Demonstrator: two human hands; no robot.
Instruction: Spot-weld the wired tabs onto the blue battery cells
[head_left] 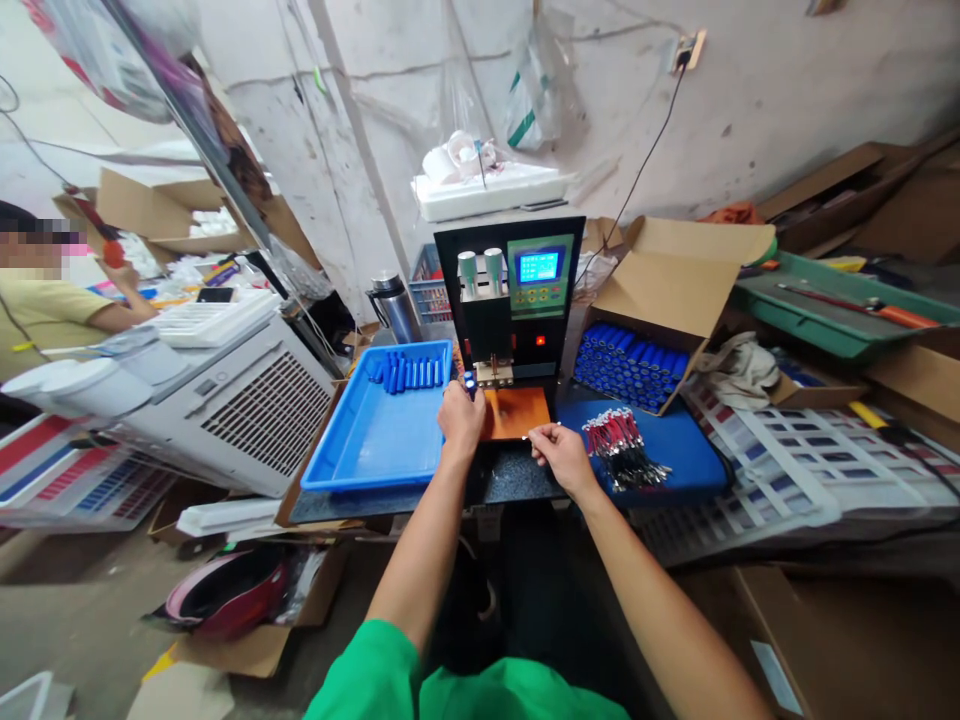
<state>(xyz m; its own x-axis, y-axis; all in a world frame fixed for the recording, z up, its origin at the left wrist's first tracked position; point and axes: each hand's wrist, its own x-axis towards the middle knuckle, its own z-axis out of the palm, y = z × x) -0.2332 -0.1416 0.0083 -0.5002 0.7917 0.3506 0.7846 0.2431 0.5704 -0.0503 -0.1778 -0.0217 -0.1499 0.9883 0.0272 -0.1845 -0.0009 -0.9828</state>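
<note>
My left hand [460, 418] is closed around a blue cylindrical battery cell [470, 383], its end showing above the fingers. It is close to the electrodes [493, 372] of a black spot welder [480, 335] with a lit blue display. Between the fingertips of my right hand [562, 456], over the front edge of the orange plate [517, 412], a small thin pale-tipped piece is pinched; its kind is too small to make out. To the right of that hand lies a bundle of red and black wire leads [619, 445] with white connectors, on a blue surface [694, 455].
A blue tray [382, 440] at left holds several blue cells [409, 374]. Behind the leads, an open cardboard box [675, 275] is packed with blue cells [630, 365]. A metal flask [395, 308] stands behind the tray. Another person [52, 300] sits at far left.
</note>
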